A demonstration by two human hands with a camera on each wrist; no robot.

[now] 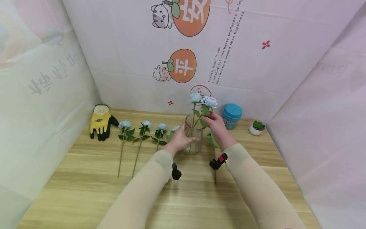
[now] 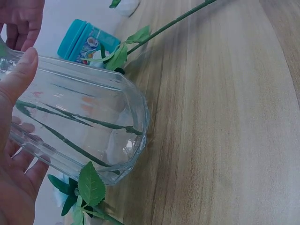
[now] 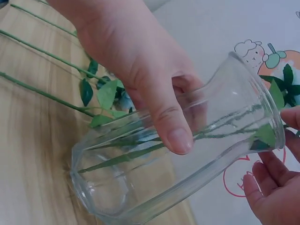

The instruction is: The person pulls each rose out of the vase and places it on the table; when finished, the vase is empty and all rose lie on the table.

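My left hand (image 1: 179, 139) grips a clear glass vase (image 1: 197, 144) around its side, thumb across the front. The vase stands on the wooden table in the head view. Two pale blue artificial roses rise from it, a left rose (image 1: 196, 97) and a right rose (image 1: 210, 101). Their green stems (image 2: 65, 140) reach close to the vase bottom in the left wrist view. At the rim, my right hand (image 1: 216, 125) pinches the right rose by its upper stem, just below the bloom. Its fingers (image 3: 267, 176) beside the rim are bent; the pinch itself is partly cut off in the right wrist view.
Several blue roses (image 1: 125, 124) lie in a row left of the vase. Another rose stem (image 1: 215, 173) lies on its right. A yellow-black glove (image 1: 100, 122) is at the back left. A blue-lidded jar (image 1: 232, 115) and small potted plant (image 1: 256, 128) stand back right, before a printed cloth wall (image 1: 128, 63).
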